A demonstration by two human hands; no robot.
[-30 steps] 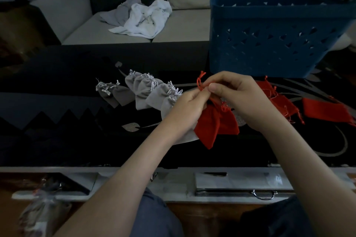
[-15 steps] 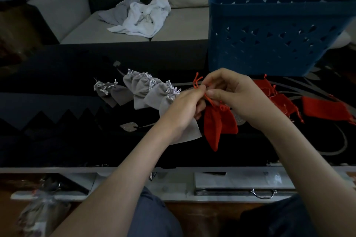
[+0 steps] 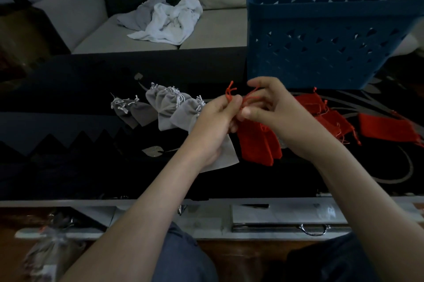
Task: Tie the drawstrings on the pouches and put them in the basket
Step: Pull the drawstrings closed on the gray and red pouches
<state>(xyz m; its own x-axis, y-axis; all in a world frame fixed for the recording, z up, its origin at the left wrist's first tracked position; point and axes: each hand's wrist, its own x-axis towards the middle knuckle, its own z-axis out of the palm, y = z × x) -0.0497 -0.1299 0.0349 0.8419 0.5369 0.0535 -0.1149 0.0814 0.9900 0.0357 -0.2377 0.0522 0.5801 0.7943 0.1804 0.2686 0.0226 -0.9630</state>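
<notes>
A red pouch [image 3: 257, 144] hangs between my hands above the dark table [image 3: 68, 167]. My left hand [image 3: 213, 121] pinches one end of its red drawstring [image 3: 230, 92], which sticks up as a small loop. My right hand [image 3: 273, 109] pinches the other strands of the string, fingers curled over the pouch's mouth. Several grey pouches [image 3: 169, 107] lie in a row to the left. More red pouches [image 3: 330, 116] lie to the right. The blue basket [image 3: 321, 36] stands at the back right of the table.
A sofa [image 3: 206, 29] with crumpled white and grey cloths [image 3: 167, 20] runs behind the table. A shelf under the table's front edge holds a flat case with a metal handle [image 3: 312, 229]. A clear bag [image 3: 50, 249] sits at the lower left.
The loop of drawstring has risen a little and my right hand's fingers have spread and shifted along the string. The red pouch has sunk lower below my hands.
</notes>
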